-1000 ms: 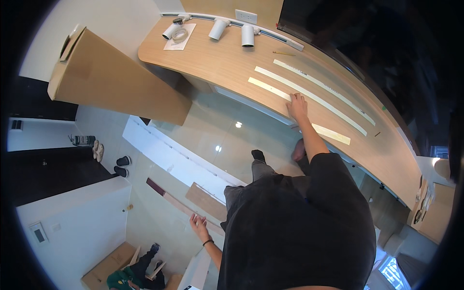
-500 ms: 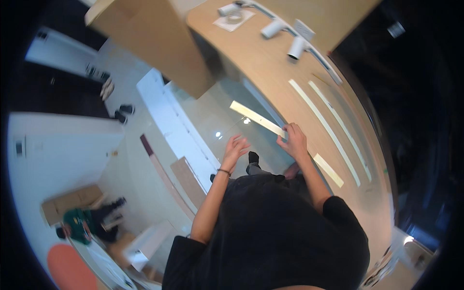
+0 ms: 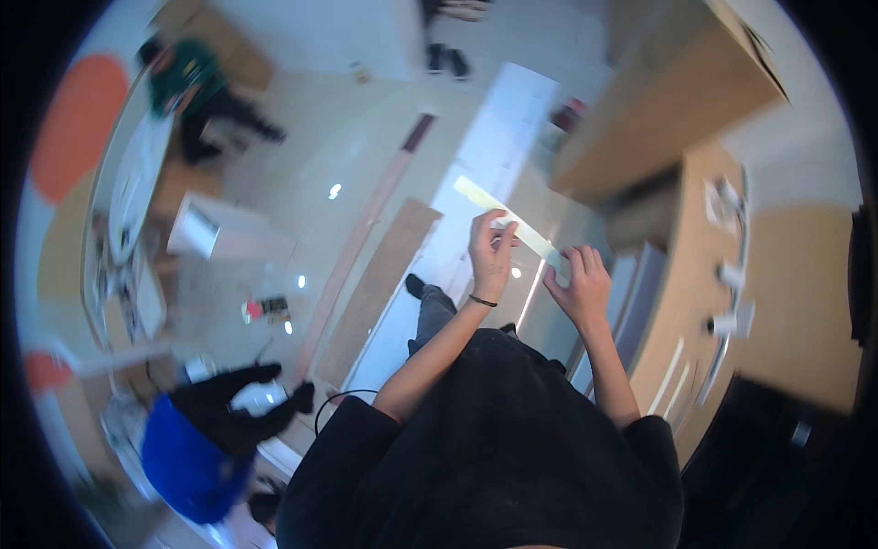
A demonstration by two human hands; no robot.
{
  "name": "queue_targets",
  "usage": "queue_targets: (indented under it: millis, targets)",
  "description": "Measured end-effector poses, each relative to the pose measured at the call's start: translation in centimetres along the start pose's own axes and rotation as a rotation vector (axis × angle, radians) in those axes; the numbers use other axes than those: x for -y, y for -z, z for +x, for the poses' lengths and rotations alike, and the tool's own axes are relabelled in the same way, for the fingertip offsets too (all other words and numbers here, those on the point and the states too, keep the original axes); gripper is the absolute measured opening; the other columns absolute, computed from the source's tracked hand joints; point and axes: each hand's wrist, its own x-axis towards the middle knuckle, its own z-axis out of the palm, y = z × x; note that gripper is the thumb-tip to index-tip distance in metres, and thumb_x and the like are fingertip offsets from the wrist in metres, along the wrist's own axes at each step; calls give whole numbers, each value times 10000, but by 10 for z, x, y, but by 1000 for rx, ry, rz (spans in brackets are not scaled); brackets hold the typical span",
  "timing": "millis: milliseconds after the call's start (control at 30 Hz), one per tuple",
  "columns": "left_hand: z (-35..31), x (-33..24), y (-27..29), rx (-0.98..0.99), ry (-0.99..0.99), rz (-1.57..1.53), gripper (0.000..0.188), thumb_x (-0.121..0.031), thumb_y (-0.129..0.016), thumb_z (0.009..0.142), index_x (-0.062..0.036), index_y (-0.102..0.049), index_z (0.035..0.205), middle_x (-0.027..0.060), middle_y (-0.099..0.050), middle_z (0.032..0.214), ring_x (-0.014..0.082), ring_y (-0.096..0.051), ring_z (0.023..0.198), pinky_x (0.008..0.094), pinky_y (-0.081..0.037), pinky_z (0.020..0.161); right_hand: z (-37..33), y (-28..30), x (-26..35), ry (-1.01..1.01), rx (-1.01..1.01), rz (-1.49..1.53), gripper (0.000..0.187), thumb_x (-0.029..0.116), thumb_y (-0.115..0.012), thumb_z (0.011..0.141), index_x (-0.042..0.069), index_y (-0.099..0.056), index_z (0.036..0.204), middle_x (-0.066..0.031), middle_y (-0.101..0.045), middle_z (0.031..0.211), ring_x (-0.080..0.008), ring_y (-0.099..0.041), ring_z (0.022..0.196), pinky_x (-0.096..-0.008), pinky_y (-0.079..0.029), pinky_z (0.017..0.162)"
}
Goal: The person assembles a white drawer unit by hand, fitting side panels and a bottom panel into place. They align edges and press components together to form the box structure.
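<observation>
- The pale strip, long, thin and flat, is held in the air in front of the person's chest, above the glossy floor; it slants, its far end up and to the left, its near end down and to the right.
- The left hand grips the strip near its middle, fingers and thumb closed on its edges; the right hand holds the strip's lower end, fingers curled over it (how firmly, the blur does not let me tell).
- The strip's far half sticks out past the left hand with nothing under it; I judge it could sag or whip if swung fast, and a thin piece like this might bend or crack.
- Both grips sit on one half of the strip; should the right hand let go first, the strip may pivot and slip down to the floor.
- To the right of the strip stands a wooden counter and a tilted cardboard box; a careless turn could knock the strip's end against either.
- Below the strip a brown plank lies on the floor near the feet; a trip hazard while the eyes are on the strip.
</observation>
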Motion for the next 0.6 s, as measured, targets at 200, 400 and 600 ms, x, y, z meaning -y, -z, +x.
queue_targets:
  millis: [200, 400, 600]
  targets:
    - [87, -2, 160, -410, -66, 237, 136, -149, -586, 1026, -29, -581, 1091, 118, -495, 1120, 213, -622, 813, 304, -535, 707, 117, -100, 140, 299, 134, 123, 281, 165, -760, 720, 62, -637, 951, -56, -631, 942, -243, -639, 860, -375, -548, 648]
    - [131, -3, 325, -875, 179, -113, 205, -247, -477, 1082, -61, -460, 1165, 120, -538, 1081, 226, -638, 835, 328, -502, 667, 190, -177, 254, 517, 213, 235, 249, 182, -732, 734, 59, -641, 931, -53, -620, 918, -236, -632, 824, -370, -550, 606]
    - [104, -13, 440, -1207, 261, -147, 340, -284, -624, 1020, -84, -459, 1240, 116, -641, 1057, 213, -692, 949, 307, -563, 686, 225, -221, 307, 628, 318, 319, 253, 175, -737, 734, 56, -639, 935, -52, -608, 920, -238, -636, 826, -381, -562, 598]
